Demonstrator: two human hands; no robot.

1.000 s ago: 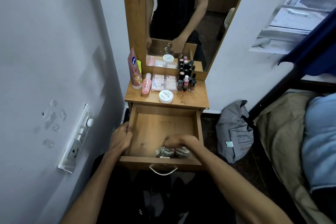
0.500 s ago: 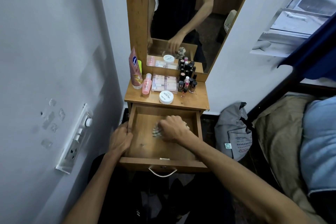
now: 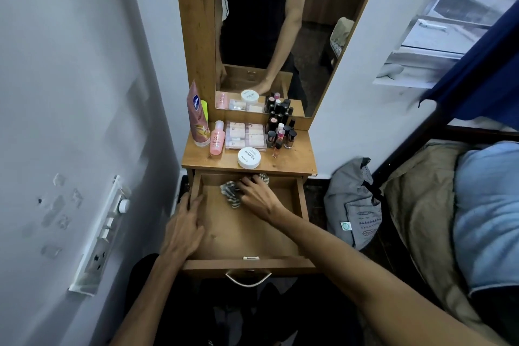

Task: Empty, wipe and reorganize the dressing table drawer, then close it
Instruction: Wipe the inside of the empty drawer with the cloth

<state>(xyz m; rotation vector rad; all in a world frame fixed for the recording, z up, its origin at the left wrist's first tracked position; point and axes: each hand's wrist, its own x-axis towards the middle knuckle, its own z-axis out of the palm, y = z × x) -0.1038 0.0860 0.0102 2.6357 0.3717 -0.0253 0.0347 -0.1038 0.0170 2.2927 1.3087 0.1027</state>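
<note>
The wooden drawer (image 3: 247,263) of the dressing table stands pulled out, bare inside except for a striped grey-and-white cloth (image 3: 230,194). My right hand (image 3: 257,196) presses that cloth flat against the drawer floor at the back, near the table top's edge. My left hand (image 3: 184,229) rests on the drawer's left wall, fingers curled over its rim. On the table top (image 3: 295,161) stand a pink tube (image 3: 198,115), a pink bottle (image 3: 217,141), clear boxes (image 3: 245,135), a white round jar (image 3: 248,157) and several small dark bottles (image 3: 280,129).
A mirror (image 3: 280,31) rises behind the table and reflects the person's body. The wall on the left carries a switch panel (image 3: 104,233). A grey bag (image 3: 354,205) leans on the floor to the right, beside a bed (image 3: 463,205). A metal handle (image 3: 248,279) hangs on the drawer front.
My right hand has slid the cloth from the drawer's front edge up to its back. The left hand has stayed on the left wall.
</note>
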